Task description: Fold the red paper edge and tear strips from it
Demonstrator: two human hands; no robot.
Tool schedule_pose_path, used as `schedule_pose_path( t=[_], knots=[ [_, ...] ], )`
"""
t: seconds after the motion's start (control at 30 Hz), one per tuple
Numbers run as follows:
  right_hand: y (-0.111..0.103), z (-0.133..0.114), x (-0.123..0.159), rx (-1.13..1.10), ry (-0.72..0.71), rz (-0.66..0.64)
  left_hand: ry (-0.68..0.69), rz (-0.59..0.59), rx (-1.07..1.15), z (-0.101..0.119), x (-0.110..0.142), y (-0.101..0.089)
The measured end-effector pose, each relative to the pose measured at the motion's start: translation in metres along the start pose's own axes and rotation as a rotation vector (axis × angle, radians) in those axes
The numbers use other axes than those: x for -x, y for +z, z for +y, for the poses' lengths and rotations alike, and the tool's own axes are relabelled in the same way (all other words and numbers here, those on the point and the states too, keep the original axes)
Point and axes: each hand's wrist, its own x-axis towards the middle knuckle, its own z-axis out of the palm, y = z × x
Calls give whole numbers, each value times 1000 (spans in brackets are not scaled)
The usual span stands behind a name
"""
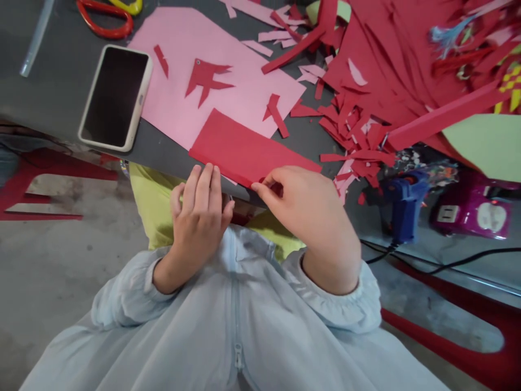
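Observation:
A red paper sheet (248, 146) lies at the table's near edge, partly over a large pink sheet (163, 49). Along its near side runs a narrow folded edge. My left hand (199, 203) rests its outstretched fingertips on the left part of that fold. Thumb and forefinger of my right hand (303, 201) pinch the fold farther right; its other fingers are curled out of sight. On the pink sheet lie a jagged red cutout (205, 79), a small red strip (161, 61) and crossed red scraps (277, 115).
A phone (114, 98) lies at the left, below red-handled scissors (106, 21). Red and pink scraps (354, 130) pile up at the right. A blue glue gun (407, 203) stands beside a purple box (472, 206), with a black cable (468, 259) nearby.

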Motion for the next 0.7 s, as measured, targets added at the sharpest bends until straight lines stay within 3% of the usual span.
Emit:
schedule_pose_path(
  t=[0.47, 0.6, 0.7],
  knots=[
    [7, -21, -3, -52, -84, -144, -37, -77, 31, -35, -21, -4],
    [8, -16, -2, -152, -51, -110, -25, -89, 30, -39, -22, -7],
    [11, -10, -1, -232, -102, -47, -29, -116, 51, -41, -24, -10]
  ],
)
